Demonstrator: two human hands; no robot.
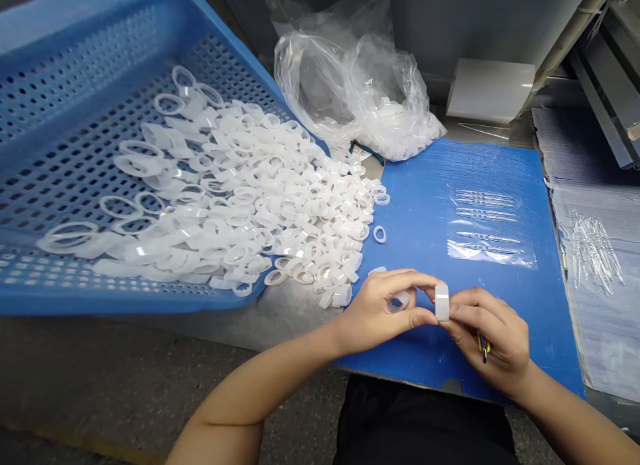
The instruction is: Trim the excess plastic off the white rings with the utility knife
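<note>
Between the thumb and fingertips of my left hand (383, 310) a translucent white plastic ring (442, 302) stands on edge. A second ring (399, 302) sits in the curl of that same hand. My right hand (493, 335) is closed, its fingertips against the right side of the pinched ring. From its grip pokes the end of a small yellow-and-dark tool (483, 347); the rest is hidden by the fingers. Just beyond the hands, a single loose ring (380, 234) lies on the blue work board (420, 205).
At left a tilted blue perforated basket (90, 132) spills a heap of white rings (300, 205) onto the table. Behind are a clear bag (345, 78) of rings and a white curved piece (490, 88). Clear slim pieces lie in a packet (490, 235) and a pile (595, 252) at right.
</note>
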